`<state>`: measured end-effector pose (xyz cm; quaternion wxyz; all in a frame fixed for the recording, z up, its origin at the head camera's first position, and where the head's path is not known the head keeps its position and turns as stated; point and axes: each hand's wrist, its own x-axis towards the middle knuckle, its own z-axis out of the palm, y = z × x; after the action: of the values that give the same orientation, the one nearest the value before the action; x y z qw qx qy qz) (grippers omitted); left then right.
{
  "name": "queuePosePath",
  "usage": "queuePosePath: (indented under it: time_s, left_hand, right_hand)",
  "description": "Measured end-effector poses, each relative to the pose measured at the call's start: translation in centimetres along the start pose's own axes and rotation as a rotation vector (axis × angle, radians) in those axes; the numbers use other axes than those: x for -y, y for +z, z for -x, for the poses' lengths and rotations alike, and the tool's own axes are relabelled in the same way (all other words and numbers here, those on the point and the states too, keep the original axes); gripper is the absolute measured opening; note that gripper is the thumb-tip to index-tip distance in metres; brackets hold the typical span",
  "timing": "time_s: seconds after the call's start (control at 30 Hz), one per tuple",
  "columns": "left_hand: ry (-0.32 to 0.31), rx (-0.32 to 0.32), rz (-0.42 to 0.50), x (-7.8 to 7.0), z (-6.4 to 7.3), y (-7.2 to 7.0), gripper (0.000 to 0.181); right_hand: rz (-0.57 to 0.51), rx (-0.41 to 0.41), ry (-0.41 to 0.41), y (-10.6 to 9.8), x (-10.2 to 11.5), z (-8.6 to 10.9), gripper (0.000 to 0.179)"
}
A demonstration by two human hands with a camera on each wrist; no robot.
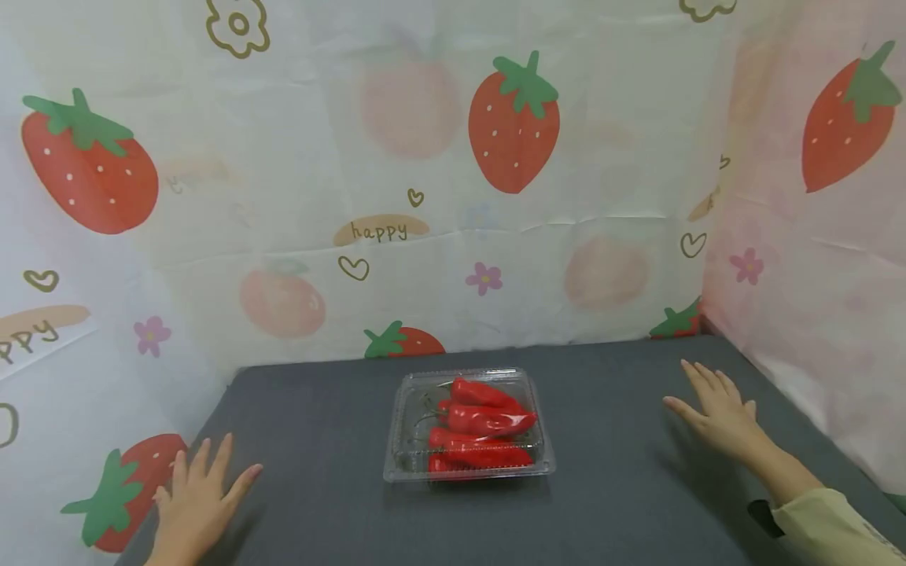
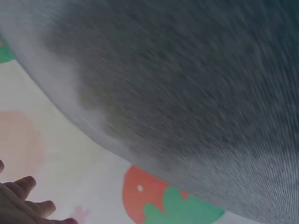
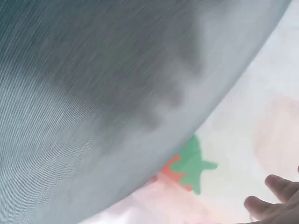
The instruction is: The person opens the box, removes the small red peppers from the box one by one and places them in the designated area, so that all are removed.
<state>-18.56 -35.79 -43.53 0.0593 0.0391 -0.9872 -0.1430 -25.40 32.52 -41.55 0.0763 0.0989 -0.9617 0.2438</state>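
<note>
A clear plastic clamshell box stands on the dark grey table, holding several red chili peppers with thin stems toward the left. Its lid looks closed over them. My left hand is spread above the table's left side, fingers apart, holding nothing. On the far right, my right hand hovers with fingers spread, also holding nothing, and its shadow falls on the table. Both hands are well apart from the box. In each wrist view only some fingertips show at a lower corner, the left hand's and the right hand's.
The grey table meets a white cloth backdrop printed with strawberries, hearts and flowers at its back edge. More printed cloth hangs along the left and right sides. A small black object shows beside the right sleeve.
</note>
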Motion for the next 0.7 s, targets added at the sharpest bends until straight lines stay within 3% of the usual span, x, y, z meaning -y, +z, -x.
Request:
queuePosePath:
  time_s: [0.27,0.43,0.7]
  left_hand:
    - [0.097,-0.037,0.142,-2.4,0.3,0.3,0.069]
    - [0.046,0.019,0.316,-4.6,0.8,0.0,0.067]
    - [-0.007,0.105,0.614,-8.1,0.9,0.2,0.061]
  right_hand:
    - [-0.250,-0.011,-0.074,1.3,3.7,0.0,0.074]
    - [-0.381,0.059,-0.009,2.4,6.5,0.2,0.073]
    - [-0.708,0.134,0.094,5.6,10.4,-0.1,0.065]
